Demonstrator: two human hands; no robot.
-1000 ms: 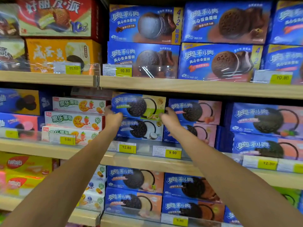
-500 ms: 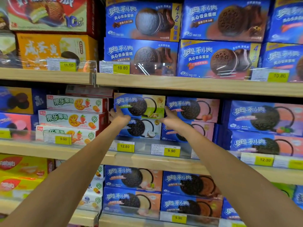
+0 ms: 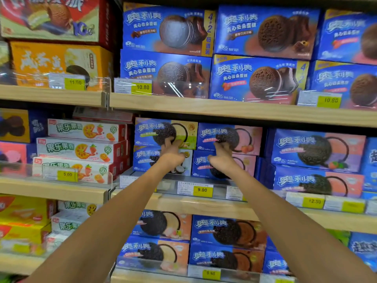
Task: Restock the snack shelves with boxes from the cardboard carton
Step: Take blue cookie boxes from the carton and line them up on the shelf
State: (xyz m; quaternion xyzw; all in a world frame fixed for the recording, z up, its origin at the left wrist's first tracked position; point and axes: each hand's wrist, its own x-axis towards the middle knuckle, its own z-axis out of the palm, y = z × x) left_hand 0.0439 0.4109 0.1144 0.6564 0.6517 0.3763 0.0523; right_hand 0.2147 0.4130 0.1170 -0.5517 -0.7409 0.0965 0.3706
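On the middle shelf [image 3: 130, 198] a blue and yellow-green cookie box [image 3: 150, 129] lies on top of a blue and white one [image 3: 142, 158]. My left hand [image 3: 172, 153] reaches up with its fingers pressed flat against the front of the top box. To its right stand two stacked blue and pink cookie boxes [image 3: 252, 137]. My right hand [image 3: 222, 157] touches the front of the upper pink box with its fingertips. Neither hand holds anything. The cardboard carton is out of view.
White and red fruit biscuit boxes [image 3: 81, 149] are stacked left of my hands, blue and purple cookie boxes [image 3: 318, 150] to the right. Large blue boxes [image 3: 167, 74] fill the shelf above, more cookie boxes [image 3: 163, 226] the shelf below. Yellow price tags [image 3: 202, 189] line the shelf edges.
Both hands let go of the sides of the yellow-green box. My left hand slid onto its front; my right hand moved right onto the pink box.
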